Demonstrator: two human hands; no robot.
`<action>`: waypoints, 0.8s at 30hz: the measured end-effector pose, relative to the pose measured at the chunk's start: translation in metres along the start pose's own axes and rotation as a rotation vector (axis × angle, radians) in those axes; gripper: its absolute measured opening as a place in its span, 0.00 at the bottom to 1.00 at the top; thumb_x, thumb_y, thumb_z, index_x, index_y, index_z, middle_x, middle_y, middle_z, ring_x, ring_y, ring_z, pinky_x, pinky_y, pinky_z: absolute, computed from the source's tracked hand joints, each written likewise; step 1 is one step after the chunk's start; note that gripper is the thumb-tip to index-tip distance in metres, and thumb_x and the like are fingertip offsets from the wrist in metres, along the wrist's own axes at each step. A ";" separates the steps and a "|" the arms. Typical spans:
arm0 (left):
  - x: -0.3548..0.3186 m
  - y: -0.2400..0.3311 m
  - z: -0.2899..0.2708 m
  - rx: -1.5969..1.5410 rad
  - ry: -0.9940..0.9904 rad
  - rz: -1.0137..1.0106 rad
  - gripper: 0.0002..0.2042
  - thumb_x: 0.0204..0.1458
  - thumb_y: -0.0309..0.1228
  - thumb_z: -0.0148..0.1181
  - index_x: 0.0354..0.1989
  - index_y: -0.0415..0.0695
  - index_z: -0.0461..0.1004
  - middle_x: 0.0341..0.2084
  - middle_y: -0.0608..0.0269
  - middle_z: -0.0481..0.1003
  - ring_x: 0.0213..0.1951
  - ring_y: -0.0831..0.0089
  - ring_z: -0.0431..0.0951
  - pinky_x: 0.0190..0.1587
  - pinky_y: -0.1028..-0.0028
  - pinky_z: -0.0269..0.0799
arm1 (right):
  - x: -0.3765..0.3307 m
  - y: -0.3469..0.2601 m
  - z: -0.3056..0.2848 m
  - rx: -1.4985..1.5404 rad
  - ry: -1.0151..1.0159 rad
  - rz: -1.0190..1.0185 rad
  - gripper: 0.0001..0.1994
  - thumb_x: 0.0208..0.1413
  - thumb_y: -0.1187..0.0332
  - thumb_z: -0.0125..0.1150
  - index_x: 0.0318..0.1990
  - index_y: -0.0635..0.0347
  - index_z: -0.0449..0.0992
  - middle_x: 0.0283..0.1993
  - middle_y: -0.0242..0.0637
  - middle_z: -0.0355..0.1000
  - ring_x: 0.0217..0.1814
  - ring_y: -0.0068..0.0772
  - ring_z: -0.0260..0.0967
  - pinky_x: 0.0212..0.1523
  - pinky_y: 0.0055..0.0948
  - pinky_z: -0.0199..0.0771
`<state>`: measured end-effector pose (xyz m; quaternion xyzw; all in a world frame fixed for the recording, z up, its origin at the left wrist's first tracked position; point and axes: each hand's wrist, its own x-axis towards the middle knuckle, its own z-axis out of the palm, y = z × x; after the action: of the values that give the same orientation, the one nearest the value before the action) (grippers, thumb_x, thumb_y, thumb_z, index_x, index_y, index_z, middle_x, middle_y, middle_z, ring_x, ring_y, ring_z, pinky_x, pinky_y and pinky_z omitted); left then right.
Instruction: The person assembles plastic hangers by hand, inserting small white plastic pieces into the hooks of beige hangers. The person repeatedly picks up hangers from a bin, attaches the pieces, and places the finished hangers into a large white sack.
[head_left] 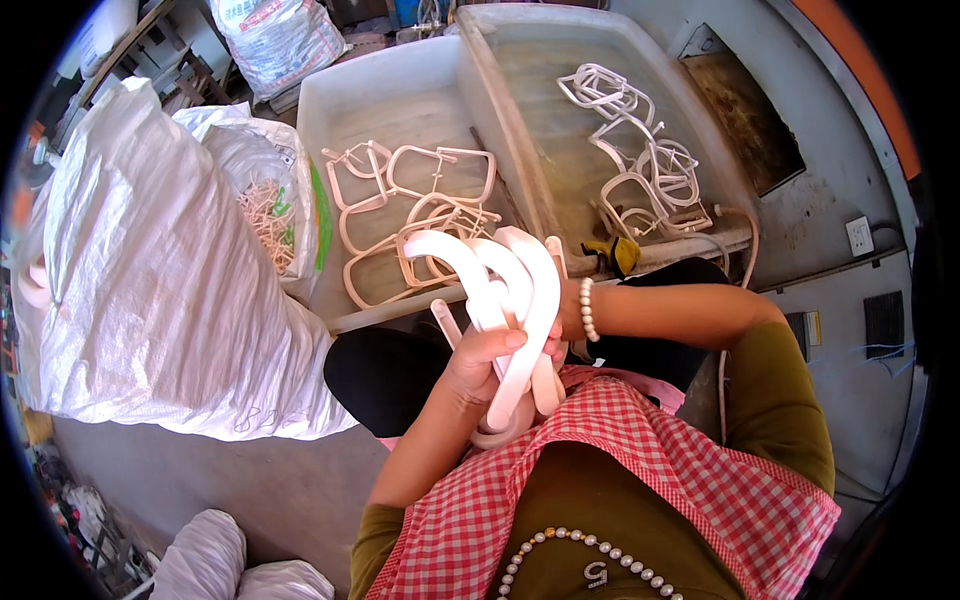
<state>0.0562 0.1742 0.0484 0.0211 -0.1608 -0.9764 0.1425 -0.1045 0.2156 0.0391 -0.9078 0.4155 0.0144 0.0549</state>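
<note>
Over my lap I hold a bundle of curved pale pink plastic pieces, several of them crossing one another. My left hand is closed round the near left side, its thumb lying across the front of a strip. At the other side, my right hand grips the same bundle; most of its fingers are hidden behind the plastic. Just beyond, pink plastic frames lie loosely piled in the left tub. Paler looped plastic frames lie in the right tub, which holds cloudy water.
A large white woven sack stands at my left. Behind it an open sack holds thin pink scraps. A yellow and black object rests at the right tub's near rim. A hose runs down beside the grey cabinet.
</note>
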 end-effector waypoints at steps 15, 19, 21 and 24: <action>-0.004 -0.009 0.006 0.129 -0.081 -0.224 0.27 0.34 0.35 0.69 0.46 0.37 0.71 0.33 0.55 0.76 0.34 0.66 0.77 0.39 0.71 0.74 | 0.001 0.035 -0.073 1.507 0.471 0.088 0.42 0.57 0.35 0.42 0.65 0.66 0.58 0.70 0.45 0.52 0.73 0.37 0.46 0.70 0.36 0.43; -0.011 -0.009 0.005 0.122 -0.064 -0.243 0.28 0.33 0.34 0.69 0.46 0.38 0.71 0.33 0.55 0.75 0.34 0.66 0.77 0.37 0.71 0.74 | 0.003 0.029 -0.080 1.500 0.334 0.077 0.45 0.55 0.32 0.42 0.66 0.67 0.55 0.70 0.46 0.52 0.72 0.39 0.47 0.69 0.33 0.46; -0.009 -0.010 0.004 0.151 -0.091 -0.241 0.27 0.34 0.33 0.69 0.47 0.38 0.70 0.34 0.55 0.75 0.35 0.66 0.77 0.39 0.72 0.73 | 0.002 0.033 -0.077 1.452 0.382 0.033 0.41 0.57 0.39 0.45 0.67 0.67 0.54 0.71 0.48 0.49 0.72 0.38 0.46 0.69 0.34 0.45; -0.009 -0.004 0.013 0.175 -0.099 -0.279 0.27 0.35 0.33 0.69 0.47 0.39 0.70 0.34 0.56 0.75 0.36 0.67 0.76 0.41 0.71 0.73 | 0.001 0.044 -0.086 1.258 0.325 -0.062 0.35 0.59 0.46 0.46 0.66 0.65 0.57 0.71 0.49 0.47 0.72 0.38 0.45 0.68 0.35 0.44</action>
<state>0.0626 0.1844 0.0589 0.0073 -0.2475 -0.9688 -0.0049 -0.1387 0.1764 0.1210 -0.7043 0.3214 -0.3709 0.5129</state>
